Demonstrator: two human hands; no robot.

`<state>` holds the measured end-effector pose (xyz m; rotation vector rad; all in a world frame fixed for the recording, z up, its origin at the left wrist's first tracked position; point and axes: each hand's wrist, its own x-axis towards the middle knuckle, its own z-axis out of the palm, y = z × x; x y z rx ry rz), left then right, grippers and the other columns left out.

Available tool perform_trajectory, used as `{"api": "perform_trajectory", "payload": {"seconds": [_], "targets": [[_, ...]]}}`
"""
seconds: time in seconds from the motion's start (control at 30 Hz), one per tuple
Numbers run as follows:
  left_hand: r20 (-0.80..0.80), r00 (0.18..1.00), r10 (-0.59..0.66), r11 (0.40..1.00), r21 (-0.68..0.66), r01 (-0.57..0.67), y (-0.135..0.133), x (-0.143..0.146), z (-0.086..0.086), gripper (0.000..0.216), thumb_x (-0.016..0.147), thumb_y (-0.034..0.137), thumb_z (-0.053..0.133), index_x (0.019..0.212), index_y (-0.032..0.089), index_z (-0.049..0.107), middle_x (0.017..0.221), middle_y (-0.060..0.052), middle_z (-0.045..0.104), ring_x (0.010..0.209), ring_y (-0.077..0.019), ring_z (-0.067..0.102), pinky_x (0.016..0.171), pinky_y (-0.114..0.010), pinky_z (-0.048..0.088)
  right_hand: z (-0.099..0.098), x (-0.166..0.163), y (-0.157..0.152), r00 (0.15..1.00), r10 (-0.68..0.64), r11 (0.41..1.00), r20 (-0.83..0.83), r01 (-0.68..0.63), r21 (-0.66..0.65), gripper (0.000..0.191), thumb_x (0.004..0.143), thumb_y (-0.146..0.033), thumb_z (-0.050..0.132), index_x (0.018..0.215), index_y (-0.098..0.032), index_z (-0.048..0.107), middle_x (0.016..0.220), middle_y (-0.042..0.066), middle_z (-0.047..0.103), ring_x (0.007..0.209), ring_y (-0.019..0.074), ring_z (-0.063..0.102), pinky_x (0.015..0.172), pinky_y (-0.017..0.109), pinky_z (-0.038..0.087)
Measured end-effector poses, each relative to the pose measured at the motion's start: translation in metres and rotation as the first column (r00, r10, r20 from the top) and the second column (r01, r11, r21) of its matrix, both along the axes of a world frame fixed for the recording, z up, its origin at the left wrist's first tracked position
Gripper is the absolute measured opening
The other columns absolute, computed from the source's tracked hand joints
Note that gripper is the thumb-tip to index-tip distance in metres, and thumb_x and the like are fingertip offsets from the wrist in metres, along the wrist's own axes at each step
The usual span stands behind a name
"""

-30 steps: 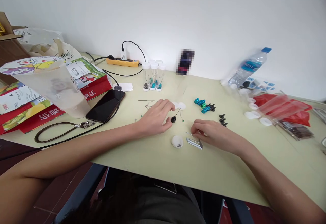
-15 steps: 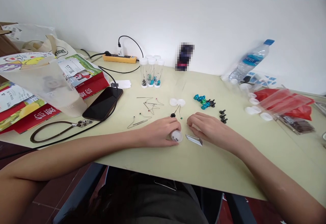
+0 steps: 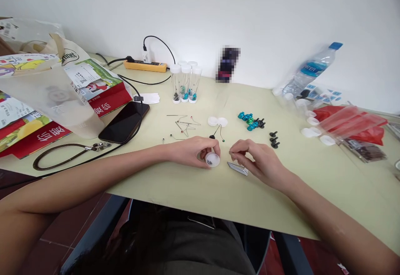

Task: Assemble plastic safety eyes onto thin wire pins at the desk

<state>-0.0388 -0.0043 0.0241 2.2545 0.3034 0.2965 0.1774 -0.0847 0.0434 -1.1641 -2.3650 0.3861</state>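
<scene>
The left hand (image 3: 192, 152) has left the black-headed pin (image 3: 213, 135) just behind the cap (image 3: 213, 159) and now pinches that white cap, tipped on edge, so the work has shifted there. Just right of the cap, the right hand (image 3: 261, 160) has its fingertips pressed together over the pin bundle (image 3: 238, 168). Far right of the cap, the bottle (image 3: 308, 75) label is unreadable. Far left, a red box (image 3: 46, 135) bears Chinese characters.

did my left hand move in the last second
Yes. The left hand came back toward the person, from the black-headed pin to the white cap, which it now grips.
</scene>
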Motion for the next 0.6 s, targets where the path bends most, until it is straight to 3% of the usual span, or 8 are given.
{"api": "perform_trajectory", "payload": {"seconds": [0.1, 0.23, 0.37, 0.47, 0.6], "targets": [[-0.003, 1.000, -0.002, 1.000, 0.000, 0.002, 0.001, 0.000, -0.001, 0.028, 0.070, 0.020, 0.062, 0.096, 0.019, 0.052, 0.087, -0.001, 0.058, 0.074, -0.0130, 0.051, 0.063, -0.023, 0.038, -0.001, -0.004, -0.002, 0.993, 0.049, 0.998, 0.104, -0.052, 0.025, 0.018, 0.090, -0.018, 0.037, 0.097, -0.023, 0.053, 0.086, 0.005, 0.060, 0.069, 0.0136, 0.055, 0.062, 0.025, 0.041], [0.005, 1.000, -0.017, 1.000, -0.012, 0.017, 0.001, 0.001, -0.002, 0.029, 0.070, 0.022, 0.064, 0.095, 0.018, 0.051, 0.085, -0.001, 0.057, 0.073, -0.0125, 0.051, 0.061, -0.023, 0.038, -0.003, -0.009, -0.005, 0.975, 0.074, 0.997, 0.210, -0.065, -0.050, 0.028, 0.091, -0.018, 0.031, 0.105, -0.025, 0.054, 0.096, 0.005, 0.058, 0.078, 0.0157, 0.056, 0.067, 0.026, 0.042], [-0.003, 1.000, -0.014, 1.000, -0.019, 0.014, 0.001, 0.002, -0.003, 0.029, 0.069, 0.024, 0.065, 0.094, 0.018, 0.051, 0.084, -0.001, 0.058, 0.073, -0.0128, 0.052, 0.061, -0.023, 0.038, -0.002, -0.014, -0.010, 0.969, 0.053, 0.998, 0.240, -0.041, -0.055, 0.031, 0.090, -0.016, 0.029, 0.104, -0.026, 0.055, 0.093, 0.004, 0.059, 0.073, 0.0161, 0.056, 0.063, 0.026, 0.042], [0.000, 1.000, -0.016, 1.000, -0.013, 0.016, 0.001, 0.002, -0.005, 0.030, 0.068, 0.024, 0.066, 0.093, 0.018, 0.052, 0.083, -0.001, 0.057, 0.073, -0.0124, 0.052, 0.061, -0.023, 0.038, -0.003, -0.015, -0.013, 0.954, 0.001, 1.000, 0.299, -0.008, 0.024, 0.028, 0.091, -0.015, 0.029, 0.097, -0.023, 0.055, 0.091, 0.004, 0.058, 0.066, 0.0141, 0.054, 0.057, 0.025, 0.040], [0.007, 0.999, -0.047, 0.999, -0.013, 0.047, 0.002, 0.002, -0.006, 0.032, 0.067, 0.025, 0.068, 0.094, 0.018, 0.052, 0.084, -0.001, 0.058, 0.072, -0.0124, 0.052, 0.060, -0.022, 0.037, -0.007, -0.016, -0.015, 0.909, -0.005, 0.960, 0.417, -0.113, 0.257, 0.028, 0.092, -0.013, 0.027, 0.095, -0.017, 0.055, 0.077, 0.004, 0.054, 0.056, 0.0121, 0.047, 0.049, 0.024, 0.034]]}}
